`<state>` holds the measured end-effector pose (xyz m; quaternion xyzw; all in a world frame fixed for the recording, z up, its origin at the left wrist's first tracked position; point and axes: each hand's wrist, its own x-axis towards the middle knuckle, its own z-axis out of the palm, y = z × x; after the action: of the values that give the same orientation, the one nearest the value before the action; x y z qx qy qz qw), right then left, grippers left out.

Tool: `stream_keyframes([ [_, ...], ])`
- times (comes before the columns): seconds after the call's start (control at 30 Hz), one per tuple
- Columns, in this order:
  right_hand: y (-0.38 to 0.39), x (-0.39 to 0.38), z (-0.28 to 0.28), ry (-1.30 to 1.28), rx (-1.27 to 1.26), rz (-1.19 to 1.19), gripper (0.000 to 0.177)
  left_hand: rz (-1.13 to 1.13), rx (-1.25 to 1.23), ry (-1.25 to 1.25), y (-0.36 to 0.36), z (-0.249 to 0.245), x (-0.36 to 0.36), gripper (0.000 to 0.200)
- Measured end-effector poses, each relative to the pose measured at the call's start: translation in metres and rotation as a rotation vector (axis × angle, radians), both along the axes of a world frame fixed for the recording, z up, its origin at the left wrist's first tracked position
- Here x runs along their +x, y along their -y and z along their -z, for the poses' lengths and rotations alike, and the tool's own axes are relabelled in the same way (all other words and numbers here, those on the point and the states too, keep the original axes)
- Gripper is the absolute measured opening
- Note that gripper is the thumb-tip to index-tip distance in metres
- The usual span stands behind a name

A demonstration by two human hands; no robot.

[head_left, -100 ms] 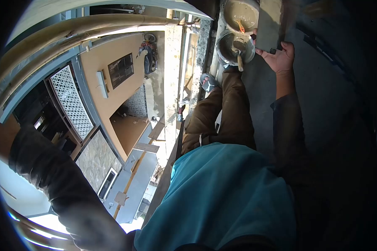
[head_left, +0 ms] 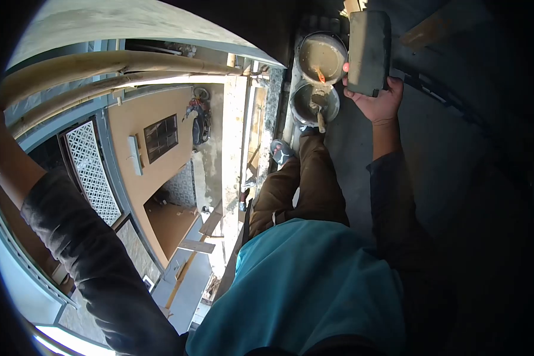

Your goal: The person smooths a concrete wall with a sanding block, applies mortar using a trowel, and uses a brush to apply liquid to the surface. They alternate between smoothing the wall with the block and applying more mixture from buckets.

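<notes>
My right hand (head_left: 378, 105) grips the lower end of a long grey block (head_left: 366, 52), with the thumb at one side and fingertips showing at the other. Beside the block, a round bucket (head_left: 305, 47) holds wet, grey-brown mix and an orange-coloured thing (head_left: 320, 75). Just below it, a second bucket (head_left: 296, 111) contains darker mix and a trowel (head_left: 321, 121) whose handle points toward my feet. My left arm stretches out to the far left, its bare forearm reaching the bamboo poles at the dark image edge; the hand itself does not show.
Bamboo poles (head_left: 124, 61) cross the upper left. A pale ledge (head_left: 234, 130) runs beside my sandalled foot (head_left: 282, 152), with a drop beyond it. Far below are a tan wall (head_left: 130, 124), a parked motorcycle (head_left: 202, 121) and planks (head_left: 197, 246). A dark floor lies to the right.
The view has shifted, so buckets, legs and block sit lower and further left. More of my left forearm shows, higher up beside the poles. My right hand still holds the block.
</notes>
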<state>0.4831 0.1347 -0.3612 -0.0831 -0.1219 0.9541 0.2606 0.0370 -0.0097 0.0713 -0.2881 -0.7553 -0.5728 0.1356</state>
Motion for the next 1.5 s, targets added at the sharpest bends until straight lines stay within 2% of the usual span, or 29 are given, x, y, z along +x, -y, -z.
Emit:
stream_keyframes([
  [0.03,-0.008,-0.009,-0.032,-0.160,0.048,-0.061,0.077,-0.098,-0.002,0.020,-0.003,-0.002,0.011,0.064],
  [0.1,-0.011,-0.014,-0.082,-0.129,0.094,-0.042,0.080,-0.109,0.155,-0.005,-0.002,0.009,-0.021,0.057],
  [0.2,-0.011,-0.027,-0.159,-0.136,0.219,-0.050,0.078,0.053,0.342,-0.065,0.004,0.018,-0.060,0.044],
  [0.27,-0.011,-0.030,-0.202,-0.197,0.216,-0.099,0.079,0.006,0.319,-0.128,0.003,0.018,-0.056,0.038],
  [0.33,-0.017,-0.029,-0.237,0.103,0.286,-0.036,0.073,-0.079,0.244,-0.058,0.002,0.018,-0.050,0.039],
  [0.37,-0.021,-0.030,-0.255,0.450,0.439,0.032,0.061,-0.154,0.233,-0.126,0.003,0.026,-0.060,0.040],
  [0.4,-0.027,-0.034,-0.275,0.842,0.639,0.204,0.052,-0.164,0.252,-0.119,0.005,0.025,-0.054,0.039],
  [0.47,-0.041,-0.031,-0.335,0.796,0.910,0.522,0.055,-0.158,0.315,-0.157,0.012,0.005,-0.027,0.038],
  [0.53,-0.058,-0.026,-0.406,0.731,1.417,0.932,0.066,-0.154,0.336,-0.145,0.016,0.003,-0.026,0.038],
  [0.6,-0.061,-0.029,-0.487,0.689,1.631,1.139,0.074,-0.143,0.342,-0.079,0.011,0.003,-0.024,0.040],
  [0.67,-0.041,-0.038,-0.574,0.785,1.895,1.540,0.079,-0.139,0.341,-0.066,0.012,0.005,-0.025,0.041],
  [0.73,-0.017,-0.047,-0.654,0.717,2.156,1.736,0.082,-0.161,0.363,-0.082,0.013,0.006,-0.028,0.040],
  [0.8,0.022,-0.066,-0.722,0.500,2.346,2.039,0.084,-0.106,0.375,-0.095,0.013,0.006,-0.027,0.040],
  [0.87,0.047,-0.086,-0.772,0.468,2.359,2.221,0.085,-0.107,0.405,-0.091,0.014,0.006,-0.026,0.040],
  [0.93,0.065,-0.106,-0.815,0.321,2.461,2.581,0.085,-0.120,0.358,-0.060,0.013,0.007,-0.029,0.040],
  [0.97,0.070,-0.118,-0.836,0.309,2.475,2.593,0.085,-0.093,0.354,-0.003,0.018,0.001,-0.023,0.040],
  [1.03,0.076,-0.143,-0.872,0.012,2.553,2.910,0.081,-0.096,0.369,-0.023,0.020,0.002,-0.022,0.041],
  [1.17,0.074,-0.191,-0.918,0.002,2.687,3.117,0.077,-0.087,0.371,-0.025,0.017,0.006,-0.028,0.042],
  [1.23,0.070,-0.214,-0.935,0.021,2.536,3.376,0.074,-0.081,0.387,-0.027,0.016,0.008,-0.030,0.042],
  [1.27,0.071,-0.222,-0.946,0.020,2.542,3.380,0.074,-0.077,0.391,-0.025,0.015,0.010,-0.030,0.042],
  [1.33,0.087,-0.236,-0.954,-0.068,2.410,3.547,0.080,-0.074,0.385,-0.001,0.017,0.008,-0.030,0.042],
  [1.4,0.096,-0.242,-0.953,-0.050,2.498,3.498,0.078,-0.065,0.375,0.008,0.021,0.004,-0.027,0.042],
  [1.47,0.101,-0.251,-0.955,0.012,2.582,3.419,0.042,-0.032,0.316,0.097,0.023,0.002,-0.027,0.041],
  [1.5,0.103,-0.254,-0.957,0.005,2.592,3.417,0.042,-0.075,0.350,0.000,0.022,0.004,-0.027,0.041],
])
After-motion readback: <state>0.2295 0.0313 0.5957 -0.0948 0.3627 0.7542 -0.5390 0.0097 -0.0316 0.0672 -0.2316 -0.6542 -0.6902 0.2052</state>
